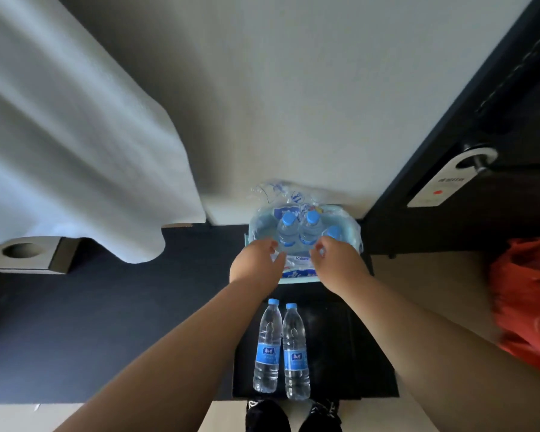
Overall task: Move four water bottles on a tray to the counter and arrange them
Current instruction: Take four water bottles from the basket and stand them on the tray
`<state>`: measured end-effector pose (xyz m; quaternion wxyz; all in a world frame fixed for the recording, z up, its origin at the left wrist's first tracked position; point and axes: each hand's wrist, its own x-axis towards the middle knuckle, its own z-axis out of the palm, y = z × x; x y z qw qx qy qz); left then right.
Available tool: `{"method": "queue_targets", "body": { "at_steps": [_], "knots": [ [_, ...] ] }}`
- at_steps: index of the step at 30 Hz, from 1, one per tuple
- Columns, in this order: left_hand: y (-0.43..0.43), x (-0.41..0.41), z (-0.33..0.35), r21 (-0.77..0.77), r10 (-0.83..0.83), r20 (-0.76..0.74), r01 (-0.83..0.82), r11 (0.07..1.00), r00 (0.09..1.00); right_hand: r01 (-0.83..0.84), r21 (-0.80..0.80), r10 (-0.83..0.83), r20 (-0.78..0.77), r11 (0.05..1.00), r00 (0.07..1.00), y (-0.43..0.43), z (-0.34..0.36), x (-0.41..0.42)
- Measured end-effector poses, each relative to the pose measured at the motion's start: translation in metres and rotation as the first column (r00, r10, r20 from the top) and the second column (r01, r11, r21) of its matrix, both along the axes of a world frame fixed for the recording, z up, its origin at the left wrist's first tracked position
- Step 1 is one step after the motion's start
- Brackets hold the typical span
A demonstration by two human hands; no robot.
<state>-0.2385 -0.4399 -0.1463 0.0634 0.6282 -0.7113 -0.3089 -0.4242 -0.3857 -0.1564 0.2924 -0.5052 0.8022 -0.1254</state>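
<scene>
Two clear water bottles with blue caps and blue labels, one (266,344) beside the other (295,350), stand side by side on a black tray (356,353) in front of me. Beyond it sits an opened plastic-wrapped pack (306,213) holding more blue-capped bottles, two of them (288,229) (310,227) upright in the middle. My left hand (256,265) reaches into the pack's near left side, fingers curled at the wrap. My right hand (338,265) reaches in on the near right, fingers pinched near a third cap (334,232). What either hand grips is hidden.
A dark counter surface (90,322) spreads to the left, with a white cloth (59,151) hanging over it and a grey square holder (25,255). A black door (496,126) with a handle and hanging sign is at the right, a red bag (530,300) below it.
</scene>
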Motion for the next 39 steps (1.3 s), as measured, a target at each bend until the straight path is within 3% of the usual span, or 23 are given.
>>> {"method": "queue_targets", "body": {
  "at_steps": [3, 9, 20, 25, 31, 35, 39],
  "knots": [
    [-0.029, -0.019, 0.016, -0.033, -0.076, 0.058, 0.078, 0.996, 0.995, 0.005, -0.059, -0.008, -0.048, 0.998, 0.999, -0.021, 0.013, -0.013],
    [-0.068, -0.049, 0.006, -0.053, -0.195, 0.216, 0.211, 0.976, 0.957, -0.103, -0.003, 0.101, -0.19, 0.995, 0.976, -0.059, 0.003, -0.017],
    [-0.086, -0.066, -0.047, 0.0, -0.203, 0.347, 0.216, 0.976, 0.916, -0.038, 0.164, 0.108, -0.447, 0.986, 0.888, -0.097, -0.024, 0.0],
    [-0.078, -0.06, -0.04, 0.02, -0.235, 0.301, 0.241, 0.97, 0.924, -0.121, 0.146, 0.163, -0.33, 0.982, 0.93, -0.092, -0.023, -0.001],
    [-0.066, -0.052, 0.01, -0.093, -0.212, 0.203, 0.234, 0.968, 0.956, -0.091, -0.165, 0.055, -0.213, 0.982, 0.975, -0.065, 0.013, -0.006],
    [-0.045, -0.036, 0.057, -0.23, -0.225, 0.059, 0.233, 0.945, 0.973, -0.137, -0.339, 0.093, -0.142, 0.931, 0.985, -0.04, 0.058, -0.012],
    [-0.018, -0.026, 0.098, -0.415, -0.248, -0.087, 0.191, 0.89, 0.965, -0.201, -0.482, 0.125, -0.186, 0.853, 0.975, -0.018, 0.104, -0.014]
  ]
}}
